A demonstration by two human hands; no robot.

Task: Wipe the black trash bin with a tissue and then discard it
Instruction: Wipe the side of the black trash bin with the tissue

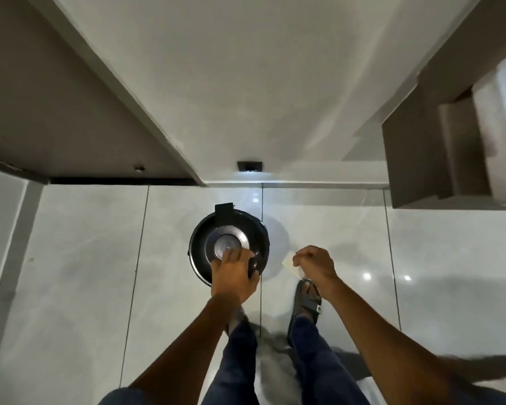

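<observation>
The black trash bin stands on the tiled floor just ahead of the person's feet. The left hand rests spread on its glossy lid, gripping nothing. The right hand pinches a tissue beside the bin; it looks thin and limp, likely best bunched, while the bin probably slides easily

One head-worn view only, looking steeply down from standing height onto the black trash bin, seemingly tilted slightly forward toward the wall beyond the bin; wide-angle, edges bowed.
</observation>
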